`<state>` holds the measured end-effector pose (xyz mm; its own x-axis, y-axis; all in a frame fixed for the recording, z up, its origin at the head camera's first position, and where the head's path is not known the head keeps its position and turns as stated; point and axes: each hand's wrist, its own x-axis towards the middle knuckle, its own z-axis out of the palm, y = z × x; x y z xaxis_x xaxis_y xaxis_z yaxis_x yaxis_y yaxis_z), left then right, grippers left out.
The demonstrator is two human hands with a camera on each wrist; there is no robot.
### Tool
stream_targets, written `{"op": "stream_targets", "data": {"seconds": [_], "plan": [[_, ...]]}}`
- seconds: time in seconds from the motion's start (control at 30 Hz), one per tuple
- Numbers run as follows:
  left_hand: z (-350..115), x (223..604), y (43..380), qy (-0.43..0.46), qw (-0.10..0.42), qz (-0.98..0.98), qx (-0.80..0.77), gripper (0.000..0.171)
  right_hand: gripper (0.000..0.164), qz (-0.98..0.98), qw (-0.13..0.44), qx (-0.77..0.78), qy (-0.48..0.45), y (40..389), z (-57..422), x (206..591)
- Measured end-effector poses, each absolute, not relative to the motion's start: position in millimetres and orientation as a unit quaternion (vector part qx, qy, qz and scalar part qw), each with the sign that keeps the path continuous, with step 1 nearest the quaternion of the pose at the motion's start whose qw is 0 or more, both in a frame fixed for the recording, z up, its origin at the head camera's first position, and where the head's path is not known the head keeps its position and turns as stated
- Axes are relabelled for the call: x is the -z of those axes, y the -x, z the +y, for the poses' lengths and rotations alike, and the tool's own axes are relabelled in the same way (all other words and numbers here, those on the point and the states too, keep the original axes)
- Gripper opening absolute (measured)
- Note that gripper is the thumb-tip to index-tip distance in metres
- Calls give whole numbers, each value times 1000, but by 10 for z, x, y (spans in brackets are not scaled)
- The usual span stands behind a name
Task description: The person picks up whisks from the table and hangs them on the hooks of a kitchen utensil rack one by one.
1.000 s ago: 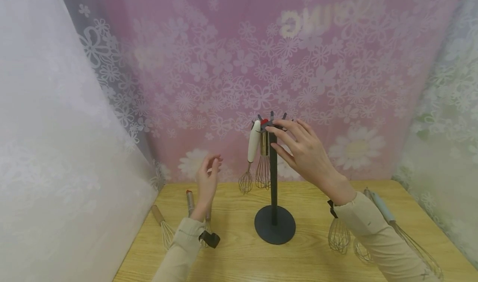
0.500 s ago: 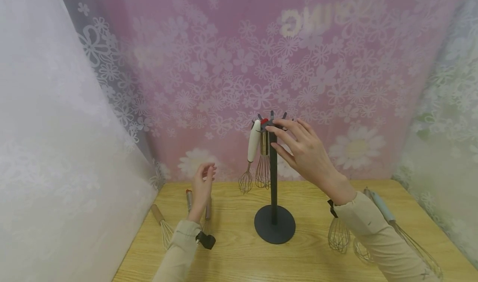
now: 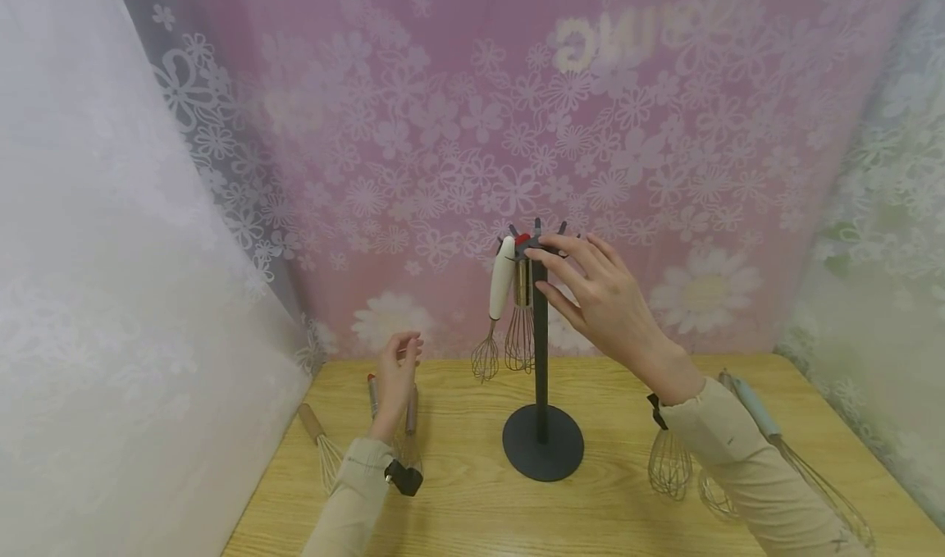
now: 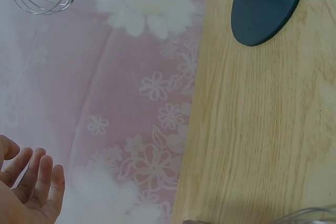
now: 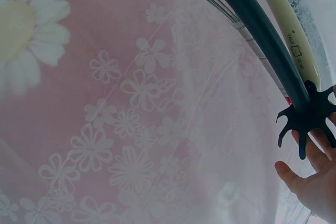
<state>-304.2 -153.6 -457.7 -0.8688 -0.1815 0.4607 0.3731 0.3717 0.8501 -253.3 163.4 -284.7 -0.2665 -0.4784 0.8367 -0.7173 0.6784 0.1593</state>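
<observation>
A black stand with a ring of hooks rises from a round base. On its left side hang a whisk with a cream handle and a metal-handled whisk with a red tip. My right hand rests its fingertips at the hooked top. In the right wrist view, fingers lie behind the hooks and the thumb is spread apart from them. My left hand hovers above the whisks on the left, fingers loosely bent around nothing; the left wrist view shows its palm.
On the wooden table, at left, lie a wooden-handled whisk, a red-tipped whisk and a brownish-handled whisk. Several whisks lie at right, one with a light blue handle, partly under my right sleeve. Floral curtains enclose the table.
My left hand has sunk and shifted slightly left, revealing more of the brownish-handled whisk. My right hand, the stand and the hanging whisks have stayed put.
</observation>
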Motion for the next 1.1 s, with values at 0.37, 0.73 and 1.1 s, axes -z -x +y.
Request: {"op": "stream_targets", "data": {"seconds": [0.37, 0.73, 1.1], "plan": [[-1618, 4704, 3080, 19, 226, -810, 541, 24, 50, -787, 469, -127, -379, 2523, 1639, 2841], [-1700, 4892, 3143, -13, 228, -838, 496, 23, 53, -788, 470, -120, -379, 2524, 1625, 2834], [-1732, 5009, 3171, -25, 218, -840, 497, 21, 49, -789, 467, -125, -379, 2523, 1634, 2835]]}}
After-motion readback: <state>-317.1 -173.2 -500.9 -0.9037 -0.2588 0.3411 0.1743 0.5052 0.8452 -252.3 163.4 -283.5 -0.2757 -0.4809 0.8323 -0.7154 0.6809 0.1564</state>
